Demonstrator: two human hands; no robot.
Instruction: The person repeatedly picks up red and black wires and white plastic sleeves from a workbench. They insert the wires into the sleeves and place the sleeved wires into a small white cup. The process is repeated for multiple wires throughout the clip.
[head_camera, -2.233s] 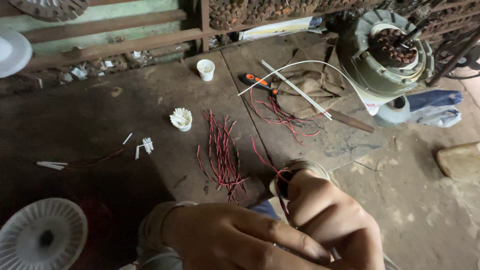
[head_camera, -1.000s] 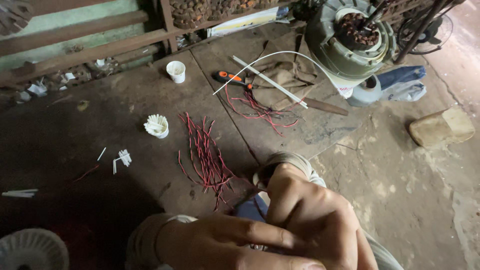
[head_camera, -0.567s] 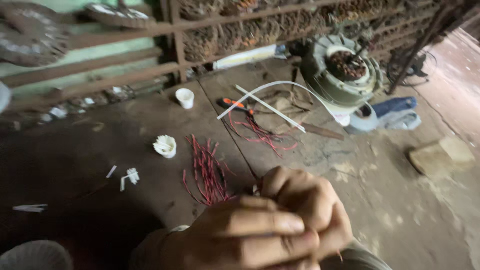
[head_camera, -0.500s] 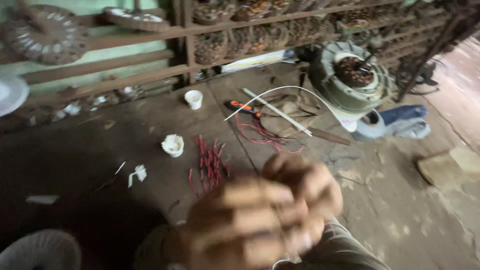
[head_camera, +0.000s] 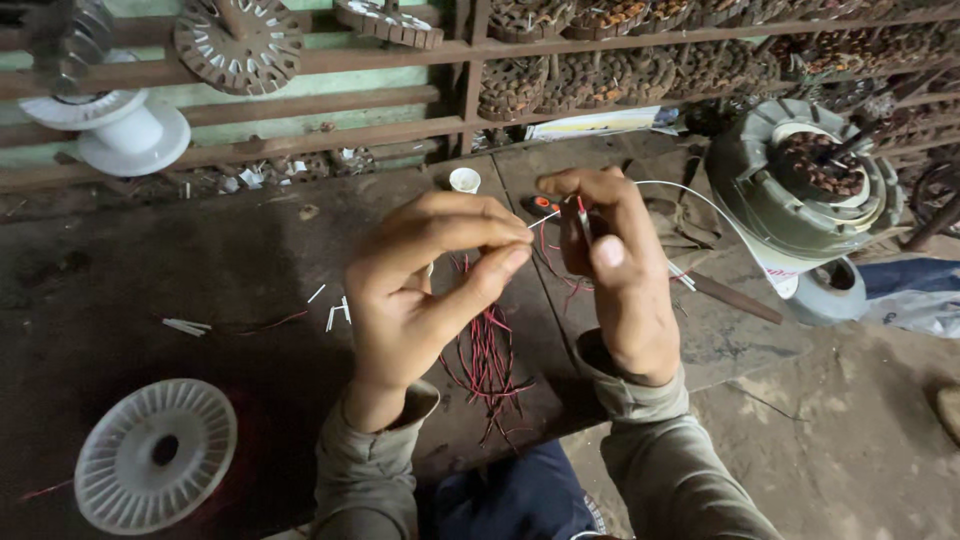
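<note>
Both hands now lifted off lap, raised above dark workboard (head_camera: 150, 270); work moving from low fumbling to joining wire ends in open view. Left hand (head_camera: 430, 290) pinching thin white wire (head_camera: 545, 217) between thumb and forefinger. Right hand (head_camera: 615, 270) closed on small red-tipped wire piece (head_camera: 581, 215), ends meeting just above red wire bundle (head_camera: 490, 355). Counting: one bundle, two white spools (head_camera: 155, 455), one small white cup (head_camera: 464, 180), one fan motor (head_camera: 815, 175) right of workboard.

Both hands (head_camera: 520, 270) pinching a thin white sleeve (head_camera: 543, 218) above red wires (head_camera: 487, 355)
</note>
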